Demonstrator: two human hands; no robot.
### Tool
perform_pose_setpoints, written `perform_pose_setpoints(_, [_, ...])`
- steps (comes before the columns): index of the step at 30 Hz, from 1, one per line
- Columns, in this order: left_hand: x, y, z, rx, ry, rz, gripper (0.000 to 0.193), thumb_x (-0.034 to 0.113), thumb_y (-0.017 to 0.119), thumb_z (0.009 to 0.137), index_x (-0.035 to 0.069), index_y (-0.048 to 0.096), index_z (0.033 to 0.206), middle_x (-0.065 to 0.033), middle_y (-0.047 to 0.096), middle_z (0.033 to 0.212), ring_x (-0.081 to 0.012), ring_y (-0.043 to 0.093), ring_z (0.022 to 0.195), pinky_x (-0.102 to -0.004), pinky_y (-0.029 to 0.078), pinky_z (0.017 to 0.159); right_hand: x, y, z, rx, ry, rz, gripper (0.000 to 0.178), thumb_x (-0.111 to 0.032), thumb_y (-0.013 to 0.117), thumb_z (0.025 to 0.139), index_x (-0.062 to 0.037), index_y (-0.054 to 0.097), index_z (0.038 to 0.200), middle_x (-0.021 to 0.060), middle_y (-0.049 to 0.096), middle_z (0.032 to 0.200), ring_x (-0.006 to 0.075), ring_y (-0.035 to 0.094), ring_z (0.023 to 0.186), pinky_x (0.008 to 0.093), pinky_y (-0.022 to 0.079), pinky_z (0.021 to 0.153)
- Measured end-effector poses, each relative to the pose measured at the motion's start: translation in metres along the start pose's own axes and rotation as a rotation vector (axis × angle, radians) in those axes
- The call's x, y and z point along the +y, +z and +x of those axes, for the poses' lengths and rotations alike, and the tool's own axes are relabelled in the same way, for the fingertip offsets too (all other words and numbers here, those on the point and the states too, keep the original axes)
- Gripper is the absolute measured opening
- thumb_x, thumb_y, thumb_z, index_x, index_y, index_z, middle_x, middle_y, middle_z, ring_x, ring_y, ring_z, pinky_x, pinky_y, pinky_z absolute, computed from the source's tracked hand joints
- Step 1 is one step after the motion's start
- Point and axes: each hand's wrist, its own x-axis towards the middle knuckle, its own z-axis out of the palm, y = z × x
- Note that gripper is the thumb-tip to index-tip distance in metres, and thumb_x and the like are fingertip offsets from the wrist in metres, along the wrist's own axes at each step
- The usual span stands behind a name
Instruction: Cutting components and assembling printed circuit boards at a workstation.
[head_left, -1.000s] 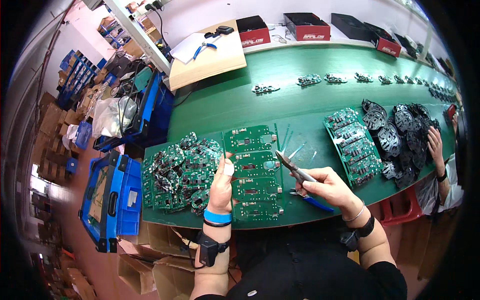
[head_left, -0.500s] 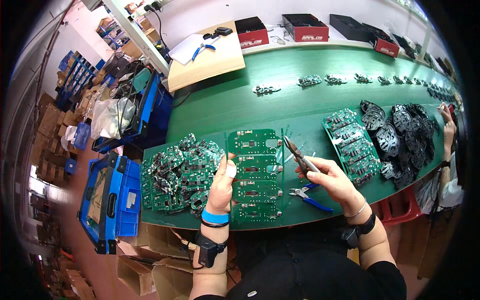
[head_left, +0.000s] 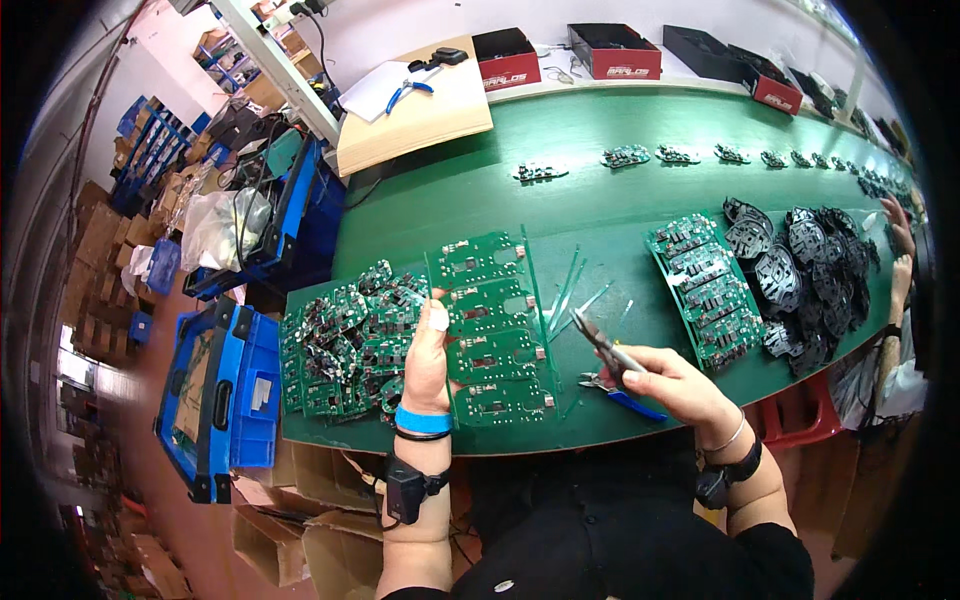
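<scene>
Your left hand (head_left: 428, 362) grips the left edge of a green circuit-board panel (head_left: 492, 304) at the centre of the frame. Right of centre, apart from it, your right hand (head_left: 678, 385) is clasped around pliers (head_left: 604, 345), their tips just right of the panel.

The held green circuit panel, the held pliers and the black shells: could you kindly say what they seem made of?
Circuit panel: probably coated resin laminate, smooth, from its thin, flat green sheet.
Pliers: likely grey metal, by the dull sheen on the jaws; grip mostly hidden.
Black shells: likely moulded plastic, semi-matte, given their thin cut-out shapes.
</scene>
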Motion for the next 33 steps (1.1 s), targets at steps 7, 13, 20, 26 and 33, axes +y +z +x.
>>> perform_pose_setpoints(7, [0.010,0.011,0.005,0.014,0.082,0.059,0.036,0.030,0.037,0.097,0.013,0.037,0.128,-0.0108,0.053,0.115,-0.0217,0.059,0.095,-0.0367,0.055,0.073,-0.006,0.021,-0.008,-0.023,0.047,-0.027,0.044,-0.018,0.056,0.087,0.0018,0.045,0.124,-0.0016,0.049,0.090,0.0056,0.042,0.080,0.0199,0.037,0.070])
perform_pose_setpoints(13, [0.003,0.003,0.008,-0.070,-0.021,-0.061,0.037,0.032,0.034,0.097,0.013,0.035,0.129,-0.0136,0.050,0.121,-0.0271,0.058,0.099,-0.0419,0.054,0.077,0.008,0.021,-0.007,-0.069,0.082,0.020,0.041,-0.020,0.056,0.087,0.0030,0.049,0.121,0.0008,0.054,0.089,0.0064,0.048,0.080,0.0211,0.040,0.073])
perform_pose_setpoints(20, [-0.007,0.020,0.016,-0.194,-0.143,-0.326,0.043,0.039,0.032,0.096,0.014,0.039,0.130,-0.0172,0.050,0.124,-0.0310,0.060,0.096,-0.0478,0.054,0.076,0.012,0.022,-0.012,-0.195,0.225,0.694,0.049,-0.031,0.051,0.089,0.0056,0.047,0.121,0.0134,0.059,0.099,0.0201,0.058,0.088,0.0318,0.047,0.080])
perform_pose_setpoints(26, [0.004,0.003,0.013,-0.078,-0.031,-0.105,0.043,0.038,0.028,0.097,0.011,0.035,0.130,-0.0180,0.049,0.123,-0.0319,0.057,0.100,-0.0491,0.052,0.080,0.011,-0.001,-0.036,-0.328,0.589,0.692,0.067,-0.045,0.049,0.087,0.0003,0.034,0.133,0.0166,0.053,0.116,0.0283,0.050,0.112,0.0406,0.039,0.094])
perform_pose_setpoints(33, [-0.008,0.014,0.010,0.026,0.058,-0.014,0.039,0.035,0.030,0.098,0.010,0.037,0.127,-0.0115,0.052,0.117,-0.0241,0.058,0.098,-0.0399,0.052,0.079,-0.028,-0.004,-0.027,-0.146,0.239,0.209,0.046,-0.023,0.062,0.083,-0.0036,0.047,0.121,0.0006,0.053,0.085,0.0092,0.050,0.077,0.0250,0.043,0.071])
